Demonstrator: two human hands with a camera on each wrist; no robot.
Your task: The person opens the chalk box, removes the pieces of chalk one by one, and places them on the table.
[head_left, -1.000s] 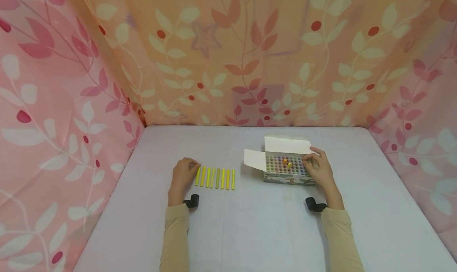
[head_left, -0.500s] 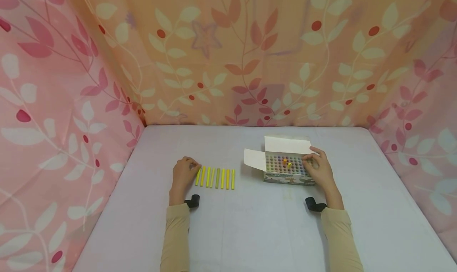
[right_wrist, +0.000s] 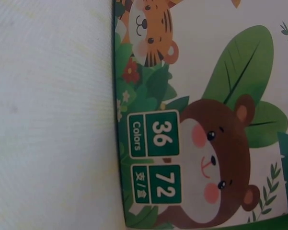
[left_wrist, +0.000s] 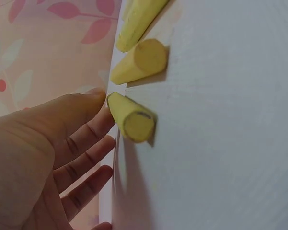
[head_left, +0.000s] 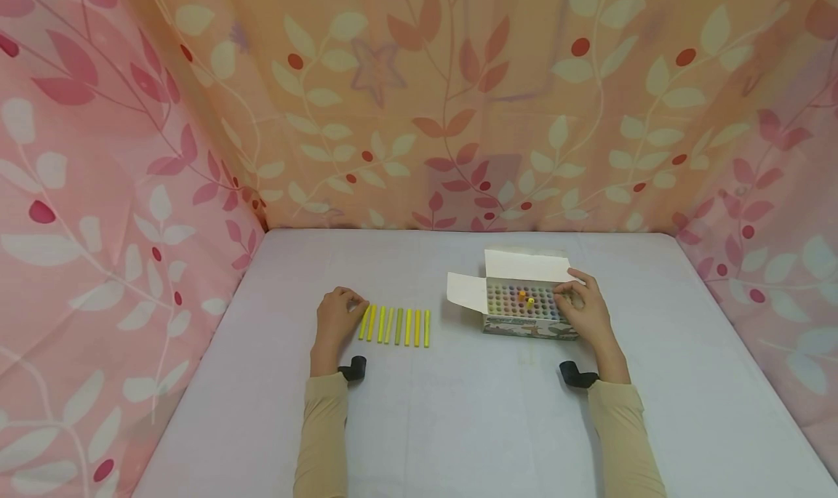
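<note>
In the head view several yellow and greenish chalk sticks (head_left: 399, 327) lie side by side in a row on the white table. At the row's left end, my left hand (head_left: 337, 314) pinches the far end of the outermost yellow chalk stick (left_wrist: 132, 120). The left wrist view shows the thumb (left_wrist: 81, 105) at that end and the other fingers spread below it. Over the right part of an open chalk box (head_left: 524, 328), my right hand (head_left: 585, 310) has its thumb and index finger bent together. Whether they hold something I cannot tell.
One orange chalk stick (head_left: 521, 295) and one yellow one (head_left: 531, 302) rise above the colourful rows in the box. Its white flaps (head_left: 467, 291) stand out to the left and back. In the right wrist view the box's side shows a printed bear (right_wrist: 211, 163).
The far end of the outermost chalk stick has shifted very slightly right, towards its neighbour, with my left hand. My right hand and the box have stayed put.
</note>
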